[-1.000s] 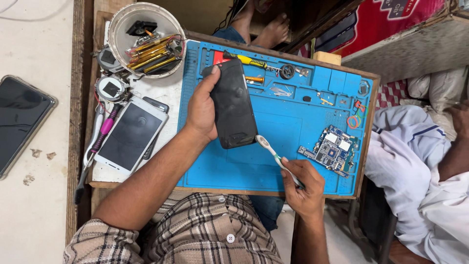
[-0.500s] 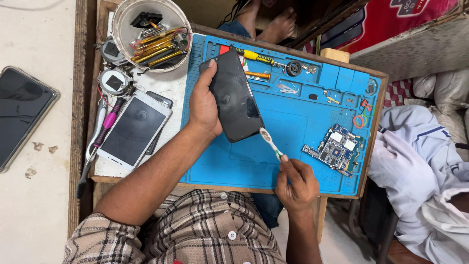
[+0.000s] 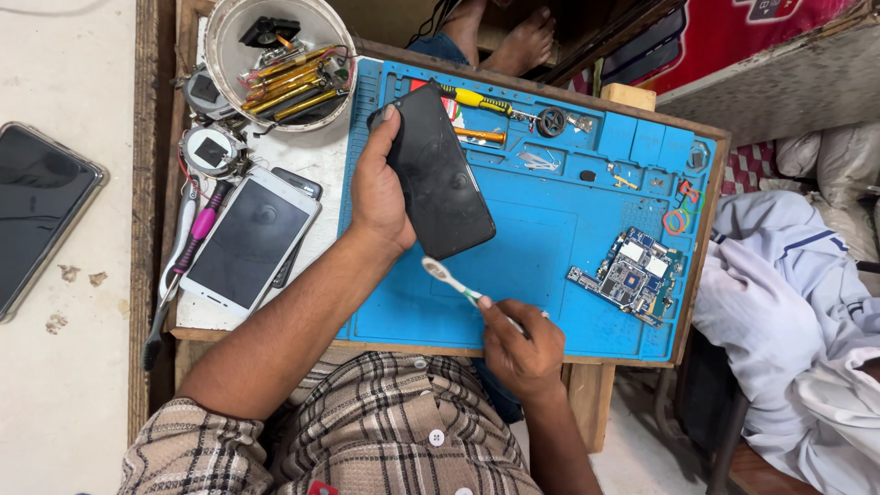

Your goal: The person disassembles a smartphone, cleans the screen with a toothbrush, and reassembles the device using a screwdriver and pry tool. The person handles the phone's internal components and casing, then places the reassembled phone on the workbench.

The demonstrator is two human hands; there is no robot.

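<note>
My left hand (image 3: 376, 192) grips a black smartphone (image 3: 438, 174) by its left edge, holding it tilted over the blue work mat (image 3: 541, 229). My right hand (image 3: 521, 344) holds a small white and green toothbrush (image 3: 449, 278) by the handle. Its head sits just below the phone's lower edge, close to my left wrist. A green and silver circuit board (image 3: 628, 275) lies on the mat at the right.
A white smartphone (image 3: 247, 240) lies left of the mat beside a pink-handled tool (image 3: 197, 234). A round bowl (image 3: 275, 60) of tools stands at the back left. A yellow screwdriver (image 3: 477, 99) rests in the mat's tray. Another dark phone (image 3: 37, 215) lies far left. Another person's white clothing (image 3: 788, 312) is at right.
My right hand has drawn the toothbrush left and down, from the mat's middle to just under the phone. The phone has stayed in my left hand.
</note>
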